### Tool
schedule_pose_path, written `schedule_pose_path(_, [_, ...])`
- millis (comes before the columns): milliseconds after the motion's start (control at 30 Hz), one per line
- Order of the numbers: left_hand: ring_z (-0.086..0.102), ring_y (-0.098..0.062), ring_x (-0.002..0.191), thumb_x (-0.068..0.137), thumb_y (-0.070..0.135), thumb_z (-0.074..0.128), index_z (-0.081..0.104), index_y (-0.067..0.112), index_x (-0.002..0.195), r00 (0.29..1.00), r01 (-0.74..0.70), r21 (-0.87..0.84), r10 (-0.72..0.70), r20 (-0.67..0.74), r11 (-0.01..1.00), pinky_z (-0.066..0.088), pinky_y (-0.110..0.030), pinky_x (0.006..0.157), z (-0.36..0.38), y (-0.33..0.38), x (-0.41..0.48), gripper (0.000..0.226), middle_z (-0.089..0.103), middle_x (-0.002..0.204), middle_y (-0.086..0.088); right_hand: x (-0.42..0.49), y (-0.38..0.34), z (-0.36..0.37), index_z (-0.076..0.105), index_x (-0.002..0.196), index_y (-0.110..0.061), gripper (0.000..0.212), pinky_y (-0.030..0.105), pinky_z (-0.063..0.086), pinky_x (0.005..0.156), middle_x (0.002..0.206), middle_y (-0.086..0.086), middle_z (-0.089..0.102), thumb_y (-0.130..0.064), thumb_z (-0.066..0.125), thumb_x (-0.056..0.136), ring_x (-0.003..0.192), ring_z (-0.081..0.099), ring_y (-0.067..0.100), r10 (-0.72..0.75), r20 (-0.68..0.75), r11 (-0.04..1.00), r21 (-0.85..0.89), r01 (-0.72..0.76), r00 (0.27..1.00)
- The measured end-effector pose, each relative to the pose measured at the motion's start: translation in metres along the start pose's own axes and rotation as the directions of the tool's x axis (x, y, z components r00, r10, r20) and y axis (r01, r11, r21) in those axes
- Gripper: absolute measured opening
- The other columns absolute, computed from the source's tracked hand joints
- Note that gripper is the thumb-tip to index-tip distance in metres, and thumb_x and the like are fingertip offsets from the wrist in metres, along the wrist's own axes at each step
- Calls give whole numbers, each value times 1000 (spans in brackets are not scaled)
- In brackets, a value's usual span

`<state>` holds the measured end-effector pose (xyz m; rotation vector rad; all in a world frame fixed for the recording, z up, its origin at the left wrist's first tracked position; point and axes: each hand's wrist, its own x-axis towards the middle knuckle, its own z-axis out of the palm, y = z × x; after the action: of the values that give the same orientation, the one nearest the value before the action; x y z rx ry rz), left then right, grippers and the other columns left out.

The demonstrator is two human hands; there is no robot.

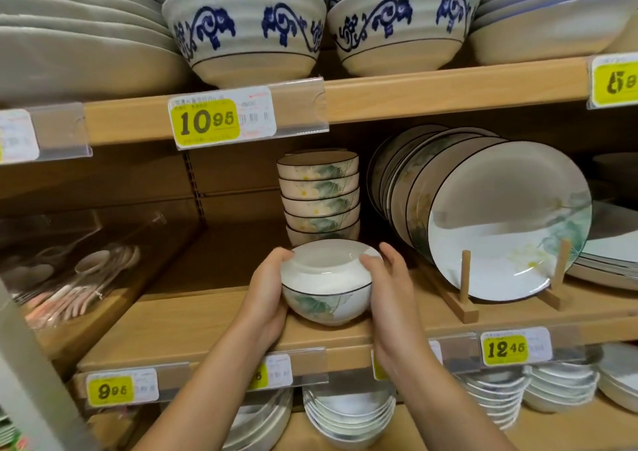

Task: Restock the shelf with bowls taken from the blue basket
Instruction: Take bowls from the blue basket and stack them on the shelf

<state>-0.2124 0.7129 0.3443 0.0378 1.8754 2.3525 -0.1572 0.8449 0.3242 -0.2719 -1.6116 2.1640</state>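
— Where the wooden shelf (214, 316) runs under both hands, what stands around them?
— Beyond the fingers, a stack of leaf-painted bowls (319, 195); to the right of the right hand (390, 288), plates (490, 222) lean on a wooden rack (464, 288). Above, big blue-patterned bowls (241, 25).
— And the held piece?
— A white bowl (328, 286) with a dark rim line and green leaf, another bowl upturned on it. The left hand (267, 291) and the right are cupped against its sides, at the shelf's front edge.
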Motion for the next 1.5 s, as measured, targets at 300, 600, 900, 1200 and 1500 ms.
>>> schedule_pose_path(300, [65,-31,106,90,21,47,55,13,117,995,-87,-51,84,-53,995,53,-51,93,-3,-17,-7,30,68,114,-16,22,-4,1,67,99,-21,37,30,55,70,97,5,73,0,47,75,94,68,22,103,104,983,140,-117,989])
schedule_pose_path(600, [68,-28,103,91,19,44,62,10,115,999,-31,-108,31,5,994,53,-46,93,-11,-11,-5,31,75,103,-12,37,-8,0,66,106,0,37,44,53,91,104,19,72,-1,50,73,102,66,33,230,161,958,138,-253,960])
schedule_pose_path(900, [62,-22,113,94,48,45,51,21,129,985,-168,16,168,-26,986,48,-46,101,1,-21,-7,45,65,121,-7,25,2,6,50,130,-31,53,23,47,72,115,-10,59,-38,60,79,105,58,7,-24,33,999,-21,24,999])
schedule_pose_path(1200, [65,-5,98,97,55,42,53,26,119,956,-263,30,264,-130,964,50,-21,75,2,-27,-3,38,68,108,3,32,9,9,70,97,-20,24,28,51,72,93,-2,73,-30,53,83,92,68,15,-41,2,999,30,41,999])
schedule_pose_path(1500, [62,-20,115,100,39,42,52,14,128,979,-200,-155,193,-60,967,49,-40,101,0,-24,-7,39,66,122,-11,31,17,7,58,122,-21,56,28,48,74,109,2,67,-45,53,72,102,63,16,-67,-11,997,27,67,998])
